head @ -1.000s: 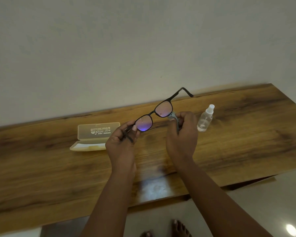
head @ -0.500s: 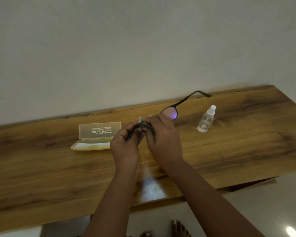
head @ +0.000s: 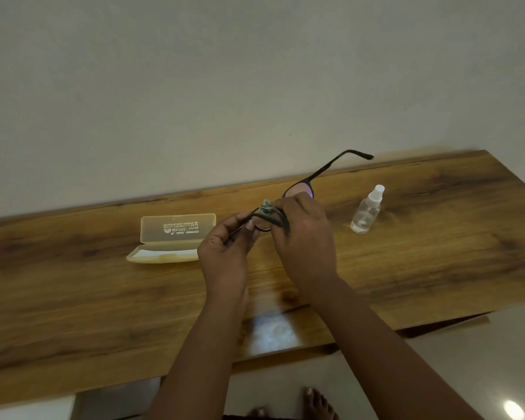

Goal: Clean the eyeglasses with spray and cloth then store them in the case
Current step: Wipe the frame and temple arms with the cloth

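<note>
Black-framed eyeglasses (head: 322,174) are held above the wooden table (head: 437,253), one temple sticking up to the right. My left hand (head: 225,256) grips the frame's left end. My right hand (head: 303,234) pinches a small grey cloth (head: 265,209) against the left lens, which is mostly hidden by my fingers. An open translucent yellow case (head: 176,234) lies on the table to the left of my hands. A small clear spray bottle (head: 366,211) with a white cap stands to the right.
The table backs onto a plain wall (head: 255,86). Its front edge runs across the lower view, with pale floor (head: 437,374) and bare feet (head: 315,404) below.
My right hand with the cloth has moved from the right lens over to the left lens. The glasses have tilted, their right temple swinging out further right.
</note>
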